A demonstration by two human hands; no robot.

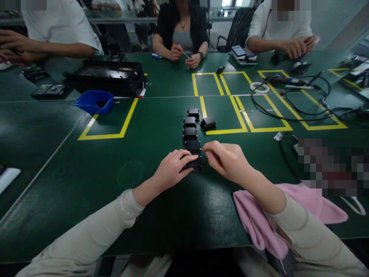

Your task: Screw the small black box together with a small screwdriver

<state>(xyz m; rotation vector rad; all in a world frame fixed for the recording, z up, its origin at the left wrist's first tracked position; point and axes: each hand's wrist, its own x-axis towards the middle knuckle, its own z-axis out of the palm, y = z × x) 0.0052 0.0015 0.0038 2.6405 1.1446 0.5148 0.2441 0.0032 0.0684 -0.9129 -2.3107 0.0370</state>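
A row of several small black boxes (190, 129) runs away from me on the green table (86, 173). My left hand (172, 169) lies over the nearest black box (195, 163), fingers curled on its top and side. My right hand (226, 158) is right beside that box, thumb and forefinger pinched together at its upper right corner; what they pinch is too small to make out. One more black box (208, 122) sits apart, to the right of the row, on a yellow line.
A pink cloth (259, 219) lies under my right forearm. A blue bin (94, 101) and a black tray (109, 76) stand far left. Black cables (291, 104) and a tape roll (259, 87) lie at the right. Three other people sit across the table.
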